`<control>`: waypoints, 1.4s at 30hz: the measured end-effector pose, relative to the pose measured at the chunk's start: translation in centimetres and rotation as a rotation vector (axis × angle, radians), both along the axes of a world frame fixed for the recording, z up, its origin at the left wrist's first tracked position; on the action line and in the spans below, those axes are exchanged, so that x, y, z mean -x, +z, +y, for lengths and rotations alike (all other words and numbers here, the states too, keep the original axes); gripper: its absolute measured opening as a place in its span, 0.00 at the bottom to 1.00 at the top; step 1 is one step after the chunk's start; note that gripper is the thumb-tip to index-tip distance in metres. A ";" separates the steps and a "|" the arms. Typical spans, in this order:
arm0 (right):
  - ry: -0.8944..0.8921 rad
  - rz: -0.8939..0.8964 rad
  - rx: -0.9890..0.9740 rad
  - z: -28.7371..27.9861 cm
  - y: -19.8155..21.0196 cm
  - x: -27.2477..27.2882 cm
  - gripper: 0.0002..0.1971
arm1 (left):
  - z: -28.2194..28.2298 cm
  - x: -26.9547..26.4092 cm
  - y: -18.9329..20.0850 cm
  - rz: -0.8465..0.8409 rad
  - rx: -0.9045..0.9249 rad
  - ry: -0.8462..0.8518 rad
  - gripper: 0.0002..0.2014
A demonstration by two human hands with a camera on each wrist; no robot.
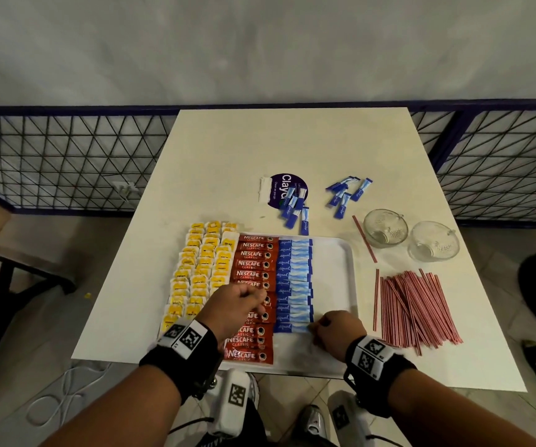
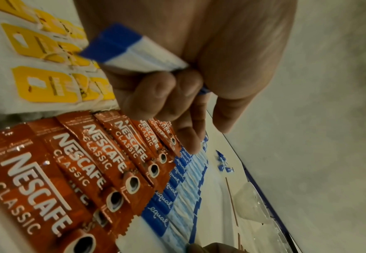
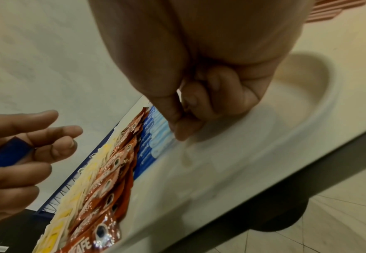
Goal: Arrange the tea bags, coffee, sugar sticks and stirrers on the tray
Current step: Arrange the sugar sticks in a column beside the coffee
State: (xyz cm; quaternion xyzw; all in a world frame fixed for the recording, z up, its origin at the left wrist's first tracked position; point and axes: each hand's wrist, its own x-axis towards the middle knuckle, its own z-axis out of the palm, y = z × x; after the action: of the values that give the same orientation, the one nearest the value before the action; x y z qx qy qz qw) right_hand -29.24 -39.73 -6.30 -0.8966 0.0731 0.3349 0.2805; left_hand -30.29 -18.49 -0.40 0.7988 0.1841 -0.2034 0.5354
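A white tray [image 1: 334, 275] holds columns of yellow tea bags [image 1: 195, 275], red coffee sachets [image 1: 253, 264] and blue sugar sticks [image 1: 294, 272]. My left hand [image 1: 260, 298] hovers over the coffee column and grips a small bundle of sugar sticks [image 2: 132, 51] in curled fingers [image 2: 162, 95]. My right hand [image 1: 316, 327] is at the near end of the sugar column. Its thumb and forefinger [image 3: 177, 130] pinch the right end of the nearest stick [image 1: 292, 327]. Red-striped stirrers [image 1: 415, 304] lie piled on the table right of the tray.
Loose sugar sticks lie beyond the tray in two small heaps [image 1: 295, 211] [image 1: 345, 195], one on a purple round label [image 1: 281, 188]. Two glass cups [image 1: 386, 227] [image 1: 434, 241] and a single stirrer [image 1: 365, 239] sit at the right. The tray's right strip is bare.
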 end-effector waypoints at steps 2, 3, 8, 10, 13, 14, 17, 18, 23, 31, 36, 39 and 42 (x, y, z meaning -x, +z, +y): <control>-0.018 -0.010 -0.005 0.1 -0.1 0.0 0.11 | 0.1 0.0 -0.1 0.000 0.003 0.003 0.10; -0.026 -0.016 -0.007 0.2 -0.2 -0.1 0.11 | 0.2 0.0 -0.2 -0.001 0.003 0.001 0.10; -0.022 -0.036 0.020 0.4 -0.3 0.0 0.12 | 0.1 0.0 -0.2 -0.032 -0.034 -0.038 0.11; -0.011 -0.053 0.045 0.3 0.0 -0.1 0.13 | 0.1 0.0 -0.4 -0.039 -0.047 -0.044 0.12; -0.006 -0.148 0.055 0.3 1.3 -0.2 0.19 | -0.2 -0.2 -0.8 -0.026 0.028 0.035 0.14; 0.002 -0.185 0.003 0.5 1.9 -0.3 0.21 | -0.3 -0.4 -0.9 -0.035 0.056 0.096 0.15; 0.120 -0.211 -0.261 2.0 4.6 -0.4 0.17 | -1.3 -1.4 -0.3 -0.085 0.109 0.248 0.22; 0.205 -0.222 -0.318 2.6 5.4 -0.4 0.15 | -1.7 -1.8 0.0 -0.088 0.152 0.282 0.26; 0.364 -0.368 -0.359 3.5 7.1 -0.9 0.12 | -3.6 -3.3 1.1 -0.044 0.437 0.517 0.28; 0.030 -0.316 -0.458 1.7 6.7 -1.8 0.09 | -2.9 -2.2 2.3 -0.100 0.574 0.343 0.13; -0.298 -0.227 -0.705 1.5 6.3 -2.5 0.14 | -3.0 -1.0 2.0 -0.108 0.488 0.185 0.02; -0.346 -0.197 -0.778 1.7 6.8 -2.4 0.13 | -3.3 -0.9 2.3 -0.085 0.496 0.181 0.02; -0.354 -0.161 -0.839 2.0 7.1 -2.2 0.11 | -3.7 -1.1 2.5 -0.120 0.494 0.200 0.01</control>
State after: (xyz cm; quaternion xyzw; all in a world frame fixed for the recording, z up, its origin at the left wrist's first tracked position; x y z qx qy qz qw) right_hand -27.02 -37.74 0.82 -0.7023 0.0611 0.2120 0.6768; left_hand -29.16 -22.17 2.07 0.6325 0.1749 -0.1407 0.7413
